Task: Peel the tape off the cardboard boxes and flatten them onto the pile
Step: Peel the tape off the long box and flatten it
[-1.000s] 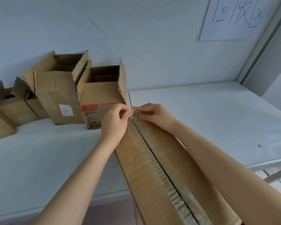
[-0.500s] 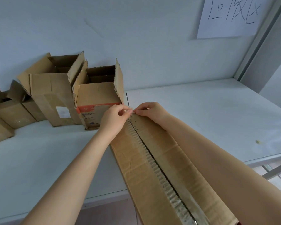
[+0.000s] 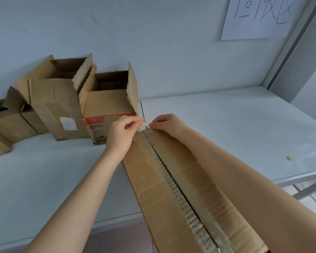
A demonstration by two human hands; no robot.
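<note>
A handwritten sign (image 3: 255, 19) hangs on the wall (image 3: 153, 33) above a white table (image 3: 226, 125) (bearing a scrap (image 3: 288, 158)).

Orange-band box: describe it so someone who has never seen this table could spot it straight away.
On the white table, open boxes stand in a row along the wall at left. The orange-band box is the rightmost, just behind the left hand. It alone has an orange strip across its front; the taller box beside it bears a white label.

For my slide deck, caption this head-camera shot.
Left hand pinches the tape end at the long box's far edge, right hand touching beside it; open boxes behind.
</note>
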